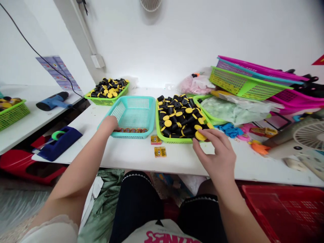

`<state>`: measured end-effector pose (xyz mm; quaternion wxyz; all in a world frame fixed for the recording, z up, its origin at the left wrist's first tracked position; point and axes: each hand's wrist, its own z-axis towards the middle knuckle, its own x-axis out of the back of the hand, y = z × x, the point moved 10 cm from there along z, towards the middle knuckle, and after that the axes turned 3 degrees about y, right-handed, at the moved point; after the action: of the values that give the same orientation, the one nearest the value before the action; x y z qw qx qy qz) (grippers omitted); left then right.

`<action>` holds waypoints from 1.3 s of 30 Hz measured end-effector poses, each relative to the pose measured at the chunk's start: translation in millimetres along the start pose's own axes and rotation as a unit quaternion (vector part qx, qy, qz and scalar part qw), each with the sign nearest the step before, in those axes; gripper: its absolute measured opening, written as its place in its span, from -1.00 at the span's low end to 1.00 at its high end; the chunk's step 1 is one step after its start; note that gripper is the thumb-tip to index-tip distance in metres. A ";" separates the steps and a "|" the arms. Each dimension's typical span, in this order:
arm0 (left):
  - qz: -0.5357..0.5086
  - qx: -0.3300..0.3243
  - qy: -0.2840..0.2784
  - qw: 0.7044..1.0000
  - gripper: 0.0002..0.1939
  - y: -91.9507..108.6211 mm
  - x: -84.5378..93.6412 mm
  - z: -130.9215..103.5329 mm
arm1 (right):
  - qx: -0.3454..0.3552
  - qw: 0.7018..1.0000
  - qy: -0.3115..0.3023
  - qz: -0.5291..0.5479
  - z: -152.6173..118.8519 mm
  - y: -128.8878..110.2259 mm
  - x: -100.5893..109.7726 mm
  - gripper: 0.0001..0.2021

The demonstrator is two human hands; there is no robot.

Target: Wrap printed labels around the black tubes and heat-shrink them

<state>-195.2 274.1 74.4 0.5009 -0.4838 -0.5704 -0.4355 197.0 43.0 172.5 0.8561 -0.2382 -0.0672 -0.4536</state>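
Observation:
My left hand [110,123] reaches over the near left corner of a turquoise basket [151,114]. Its fingers are mostly hidden, so what they hold, if anything, does not show. Beside it, a row of small printed pieces [133,130] lies along the basket's front wall. My right hand [218,152] is closed, thumb and fingers pinching a yellow-capped black cylinder [200,135] at the near right corner of a lime green basket [158,130]. That basket is heaped with black cylinders with yellow caps [179,114]. Two small yellow printed packets [160,152] lie on the white table between my hands.
Another green basket of cylinders [107,91] stands at the back left. A blue tape dispenser [60,143] and a heat gun [54,100] lie left. Stacked baskets [248,82], plastic bags [227,109] and a fan [310,135] crowd the right. A red crate [283,206] sits below the table edge.

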 end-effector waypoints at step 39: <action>-0.303 -0.328 0.039 0.894 -0.69 156.4 -59.8 -189.0 | -0.245 0.910 -0.002 0.334 -44.3 40.0 -2.8 -0.85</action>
<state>-10.5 105.5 39.4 0.1792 -0.4065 -0.4941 -0.7473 223.3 43.3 118.8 0.8721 -0.4500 0.1284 -0.1431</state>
